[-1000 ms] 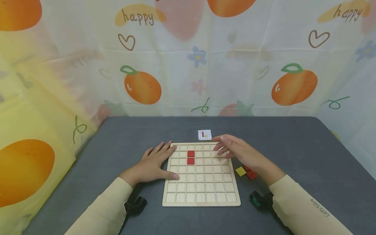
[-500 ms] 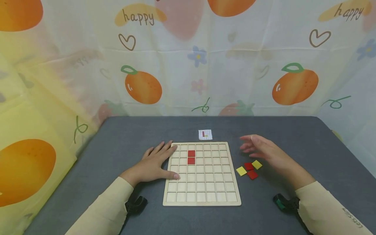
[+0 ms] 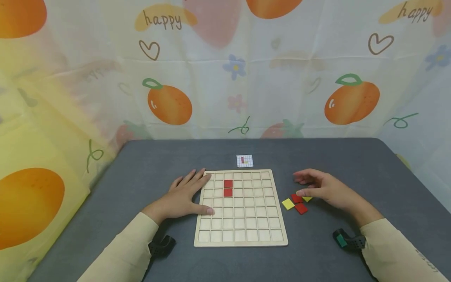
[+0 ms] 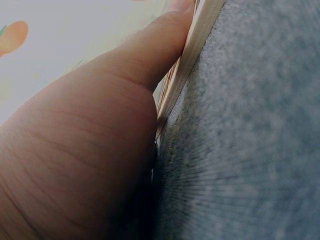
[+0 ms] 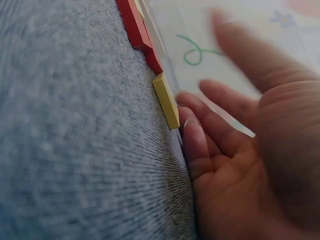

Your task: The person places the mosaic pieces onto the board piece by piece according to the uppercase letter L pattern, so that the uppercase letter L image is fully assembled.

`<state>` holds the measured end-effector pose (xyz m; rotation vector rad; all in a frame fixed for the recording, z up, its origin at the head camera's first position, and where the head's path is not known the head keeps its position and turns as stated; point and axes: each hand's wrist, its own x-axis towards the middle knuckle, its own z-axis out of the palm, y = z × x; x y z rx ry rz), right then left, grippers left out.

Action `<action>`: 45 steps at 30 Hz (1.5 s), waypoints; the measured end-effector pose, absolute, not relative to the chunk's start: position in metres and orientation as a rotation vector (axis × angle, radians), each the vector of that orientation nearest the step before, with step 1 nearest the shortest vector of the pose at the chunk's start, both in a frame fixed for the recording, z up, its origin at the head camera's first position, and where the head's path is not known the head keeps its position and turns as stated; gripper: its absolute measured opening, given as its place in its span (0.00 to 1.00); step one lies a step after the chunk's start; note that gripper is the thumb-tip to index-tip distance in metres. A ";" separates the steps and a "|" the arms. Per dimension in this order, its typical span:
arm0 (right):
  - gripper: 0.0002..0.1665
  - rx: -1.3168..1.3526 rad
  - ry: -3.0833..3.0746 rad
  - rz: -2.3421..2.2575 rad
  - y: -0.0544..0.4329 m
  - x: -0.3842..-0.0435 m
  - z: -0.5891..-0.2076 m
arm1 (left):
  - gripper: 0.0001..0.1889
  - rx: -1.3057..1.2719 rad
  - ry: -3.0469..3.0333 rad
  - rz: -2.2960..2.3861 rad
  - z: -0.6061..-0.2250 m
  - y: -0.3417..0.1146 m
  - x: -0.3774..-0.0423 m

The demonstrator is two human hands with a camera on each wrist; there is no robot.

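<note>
A wooden grid board [image 3: 240,236] lies on the table, with two red square tiles [image 3: 228,188] one behind the other in its cells. My left hand [image 3: 183,199] rests spread on the board's left edge; its thumb [image 4: 150,47] lies over the wooden rim in the left wrist view. To the right of the board, my right hand [image 3: 329,189] hovers over a small group of loose tiles, thumb and fingers apart. A yellow tile [image 5: 166,102] there is beside its fingertips, partly hidden in the head view. Another yellow tile [image 3: 288,204] and two red ones [image 3: 301,208] lie to its left.
A small printed card [image 3: 244,161] with a grid and coloured squares lies behind the board. The grey table [image 3: 169,156] ends at a patterned curtain [image 3: 211,78]. Black wrist-worn devices [image 3: 163,246] stick out under both sleeves.
My right hand has moved right from above the board's far right corner, then lowered toward the loose tiles. The left hand and the tiles stay in place.
</note>
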<state>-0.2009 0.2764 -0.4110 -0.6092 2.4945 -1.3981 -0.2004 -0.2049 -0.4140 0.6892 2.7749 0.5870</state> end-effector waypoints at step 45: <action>0.07 -0.582 2.530 -1.543 0.210 -0.179 -0.404 | 0.65 0.677 2.772 0.573 -0.415 -0.205 -0.201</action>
